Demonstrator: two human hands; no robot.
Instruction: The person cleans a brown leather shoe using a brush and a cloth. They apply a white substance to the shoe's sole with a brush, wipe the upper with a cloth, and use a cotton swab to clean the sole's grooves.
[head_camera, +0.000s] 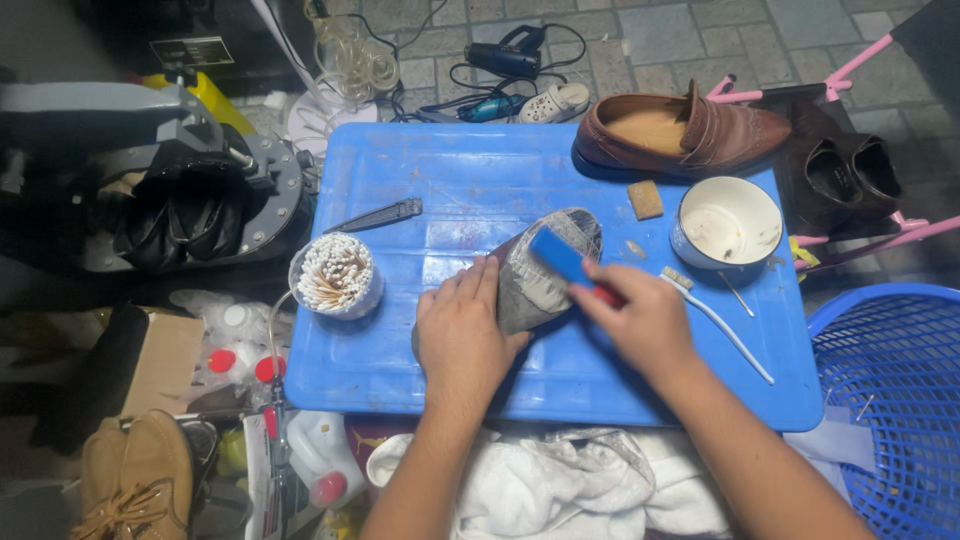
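A shoe (545, 270) lies sole-up on a blue plastic lid (450, 180), its sole grey and smeared white. My left hand (462, 335) presses down on the heel end and holds the shoe in place. My right hand (640, 320) grips a brush with a blue head (562, 257) and a red handle, the head resting on the sole. A white toothbrush (715, 322) lies just right of my right hand.
On the lid are a cup of cotton swabs (335, 273), a dark metal tool (380, 214), a tan sponge (645, 199), a white bowl of paste (727, 224) and a brown loafer (680, 132). A blue basket (890, 390) stands right, white cloth (560, 480) on my lap.
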